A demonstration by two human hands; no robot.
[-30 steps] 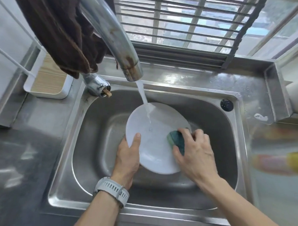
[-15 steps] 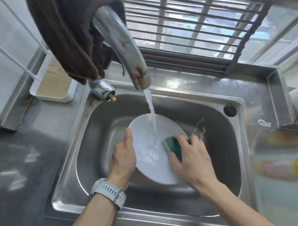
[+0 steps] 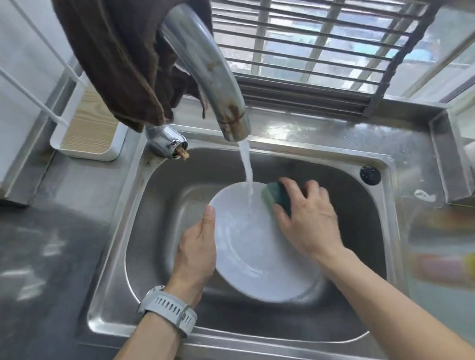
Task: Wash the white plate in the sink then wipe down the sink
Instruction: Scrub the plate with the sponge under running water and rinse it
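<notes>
Head view: round white ceramic plate (image 3: 257,251) sits tilted inside the rectangular stainless steel sink (image 3: 375,240), roughly basin centre. Left hand (image 3: 198,249) holds the plate's 9 o'clock rim, thumb lying along the edge on top; the remaining fingers are hidden behind the plate. White perforated-strap wristwatch (image 3: 168,310) on that wrist. Right hand (image 3: 308,218) grips a dark green rectangular sponge (image 3: 277,198), fingers curled over its top, pressing it on the plate rim at about 1 o'clock. Curved chrome tap spout (image 3: 208,69), rust-stained near the outlet, hangs at 12 o'clock of the basin; water stream (image 3: 246,169) falls from it onto the plate's upper edge, just beside the sponge. Dark brown cloth (image 3: 122,47) drapes over the tap body, at 11 o'clock. White tray with a wood-grain insert (image 3: 89,129) sits on the steel desk (image 3: 51,239) at 10 o'clock of the sink. Black round plug (image 3: 370,174) in the sink deck at 2 o'clock. Blurred pink and yellow items (image 3: 455,268) at 3 o'clock; can't identify them.
</notes>
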